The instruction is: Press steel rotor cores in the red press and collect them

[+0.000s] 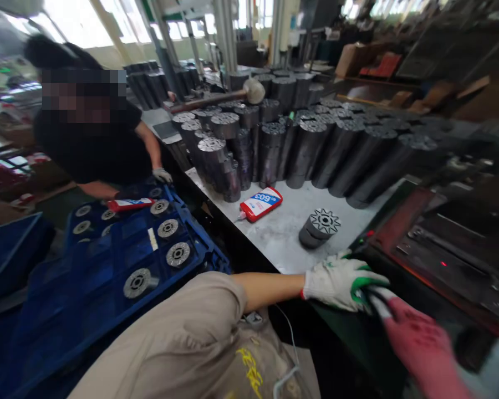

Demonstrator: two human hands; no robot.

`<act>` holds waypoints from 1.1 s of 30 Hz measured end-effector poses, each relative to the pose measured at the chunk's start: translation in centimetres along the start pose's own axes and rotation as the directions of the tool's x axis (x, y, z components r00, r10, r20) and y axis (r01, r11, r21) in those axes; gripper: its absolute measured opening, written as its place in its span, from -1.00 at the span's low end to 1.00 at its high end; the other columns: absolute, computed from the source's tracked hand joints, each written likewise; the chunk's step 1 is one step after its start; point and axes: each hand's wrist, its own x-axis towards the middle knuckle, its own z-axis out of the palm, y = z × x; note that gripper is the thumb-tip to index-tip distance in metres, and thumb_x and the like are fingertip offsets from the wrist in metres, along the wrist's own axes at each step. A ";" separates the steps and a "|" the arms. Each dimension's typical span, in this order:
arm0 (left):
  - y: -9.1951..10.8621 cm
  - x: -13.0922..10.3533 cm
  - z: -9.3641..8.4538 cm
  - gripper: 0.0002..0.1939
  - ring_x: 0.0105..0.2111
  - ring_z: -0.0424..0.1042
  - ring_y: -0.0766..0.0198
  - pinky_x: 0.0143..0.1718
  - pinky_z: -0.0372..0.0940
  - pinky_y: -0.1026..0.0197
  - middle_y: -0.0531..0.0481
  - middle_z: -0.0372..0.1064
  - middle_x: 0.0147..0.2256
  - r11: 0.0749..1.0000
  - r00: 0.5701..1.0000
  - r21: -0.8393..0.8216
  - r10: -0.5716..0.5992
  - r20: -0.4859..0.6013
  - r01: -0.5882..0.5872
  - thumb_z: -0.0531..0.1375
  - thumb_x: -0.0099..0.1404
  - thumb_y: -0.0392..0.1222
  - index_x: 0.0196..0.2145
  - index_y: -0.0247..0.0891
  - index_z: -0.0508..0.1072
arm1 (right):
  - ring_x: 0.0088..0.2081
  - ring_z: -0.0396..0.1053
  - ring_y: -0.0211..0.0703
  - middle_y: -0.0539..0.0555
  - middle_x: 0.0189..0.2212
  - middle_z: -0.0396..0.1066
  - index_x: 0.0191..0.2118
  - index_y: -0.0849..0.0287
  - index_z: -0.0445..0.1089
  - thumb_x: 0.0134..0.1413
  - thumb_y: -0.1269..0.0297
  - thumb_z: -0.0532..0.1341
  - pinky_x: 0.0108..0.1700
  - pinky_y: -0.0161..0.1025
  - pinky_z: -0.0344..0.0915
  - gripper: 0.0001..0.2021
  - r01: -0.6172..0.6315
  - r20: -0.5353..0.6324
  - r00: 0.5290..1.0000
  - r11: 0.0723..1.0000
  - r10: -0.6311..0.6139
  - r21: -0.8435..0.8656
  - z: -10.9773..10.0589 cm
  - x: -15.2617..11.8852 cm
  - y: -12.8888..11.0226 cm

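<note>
On the table (270,246), a bottle (261,204) lies left of a cylinder (319,228), before stacks (301,158).

Clothing: beige, creased. Yellow marking (250,370) low on front, script-like. Sleeve (210,296), plain beige, up and left of marking; pale cord (295,363) right of it. Left hand (340,284): white glove, green-coated fingers, red cuff edge. Right hand (418,327): pinkish-red glove, darker blotches across back; blurred.

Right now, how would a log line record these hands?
left hand: gloved, beside right hand; right hand: gloved; grip: unclear; on table: lone metal cylinder, red bottle
</note>
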 end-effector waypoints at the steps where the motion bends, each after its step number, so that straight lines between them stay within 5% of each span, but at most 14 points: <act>1: 0.2 -0.2 -0.2 -0.18 0.20 0.44 -0.11 0.37 0.16 -0.21 -0.25 0.42 0.18 1.000 1.000 -0.021 0.002 -0.008 -0.002 0.33 0.29 0.15 0.40 -0.20 0.28 | -0.14 0.64 0.19 0.22 -0.19 0.65 -0.26 -0.16 0.61 0.25 0.30 -0.05 -0.13 0.06 0.55 -0.56 0.033 0.068 0.997 0.999 -0.032 -0.025 -0.6 0.0 -1.8; 6: 0.7 -0.8 -0.8 -0.34 0.36 0.28 -0.07 0.48 0.02 -0.27 -0.11 0.37 0.32 0.998 0.999 -0.068 -0.006 -0.041 0.003 0.28 0.31 -0.08 0.34 -0.12 0.36 | 0.05 0.59 0.09 0.36 0.04 0.60 0.08 0.25 0.58 0.27 0.57 0.01 0.06 -0.07 0.44 -0.54 0.048 0.388 0.921 0.980 0.030 -0.192 -4.5 2.6 -7.7; 9: 0.5 -0.5 -0.7 -0.35 0.36 0.29 -0.06 0.51 -0.03 -0.26 -0.08 0.40 0.30 0.996 0.997 -0.084 -0.032 -0.072 0.026 0.31 0.29 -0.06 0.32 -0.14 0.39 | 0.06 0.57 0.10 0.32 0.00 0.61 0.10 0.22 0.56 0.44 0.32 0.06 0.03 -0.10 0.38 -0.65 -0.070 0.441 0.887 0.985 0.134 -0.158 -6.0 3.4 -7.0; 11: 0.5 -0.2 -0.6 -0.31 0.30 0.37 -0.04 0.47 0.09 -0.18 -0.11 0.44 0.25 0.990 0.994 -0.139 -0.045 -0.100 0.031 0.36 0.27 0.03 0.30 -0.16 0.40 | 0.03 0.56 0.08 0.23 -0.04 0.63 0.09 0.15 0.56 0.46 0.10 0.13 -0.01 -0.13 0.37 -0.65 -0.192 0.330 0.920 0.977 0.212 -0.094 -6.7 3.2 -5.6; 13: 0.8 0.1 -0.5 -0.37 0.22 0.44 0.01 0.40 0.22 -0.11 -0.12 0.48 0.20 0.978 0.983 -0.195 -0.107 -0.150 0.077 0.34 0.31 0.08 0.27 -0.17 0.43 | 0.02 0.53 0.08 0.21 -0.03 0.61 0.13 0.14 0.52 0.43 -0.03 0.15 -0.02 -0.13 0.36 -0.58 -0.291 0.078 0.953 0.956 0.293 -0.041 -7.2 3.2 -3.8; 16: 1.5 0.5 -0.1 -0.47 0.20 0.44 0.02 0.40 0.21 -0.15 -0.13 0.50 0.16 0.968 0.954 -0.170 -0.219 -0.205 0.186 0.32 0.34 0.07 0.20 -0.17 0.49 | 0.06 0.46 0.16 0.29 0.02 0.54 0.12 0.27 0.51 0.44 -0.16 0.10 0.02 -0.03 0.34 -0.44 -0.319 -0.282 0.913 0.947 0.296 -0.038 -7.1 4.5 -1.1; 19: 1.7 0.7 0.5 -0.42 0.25 0.38 -0.03 0.43 0.12 -0.22 -0.15 0.47 0.18 0.970 0.951 -0.092 -0.241 -0.195 0.227 0.35 0.29 0.07 0.20 -0.17 0.49 | 0.12 0.40 0.19 0.31 0.02 0.48 -0.01 0.36 0.54 0.51 -0.15 -0.02 0.09 0.05 0.30 -0.37 -0.299 -0.337 0.904 0.952 0.263 -0.059 -6.4 6.0 0.5; 24: 1.2 0.1 1.3 -0.22 0.28 0.31 -0.12 0.43 0.08 -0.24 -0.22 0.40 0.21 0.978 0.953 -0.031 -0.208 -0.221 0.206 0.35 0.26 0.29 0.29 -0.19 0.43 | 0.06 0.44 0.13 0.28 -0.01 0.52 0.05 0.26 0.56 0.52 0.00 0.03 0.09 0.03 0.34 -0.52 -0.309 -0.208 0.932 0.951 0.297 -0.028 -6.4 4.1 -0.7; 28: 0.2 -0.3 1.3 -0.06 0.31 0.28 -0.17 0.47 0.00 -0.24 -0.23 0.38 0.26 0.989 0.968 -0.014 -0.150 -0.202 0.150 0.35 0.19 0.41 0.34 -0.22 0.36 | 0.09 0.46 0.02 0.21 0.07 0.54 0.14 0.18 0.52 0.49 0.25 0.08 0.17 -0.08 0.33 -0.67 -0.244 0.028 0.970 0.968 0.242 0.063 -4.8 1.7 -2.7; 33: -0.6 -0.4 0.7 -0.12 0.31 0.34 -0.07 0.51 -0.04 -0.14 -0.19 0.40 0.29 0.997 0.987 -0.076 -0.011 -0.159 -0.001 0.27 0.30 0.39 0.36 -0.25 0.32 | 0.08 0.48 0.05 0.27 0.07 0.54 0.11 0.27 0.53 0.40 0.47 0.05 0.12 -0.11 0.31 -0.65 -0.094 0.372 0.922 0.994 0.108 -0.054 -4.5 2.0 -4.5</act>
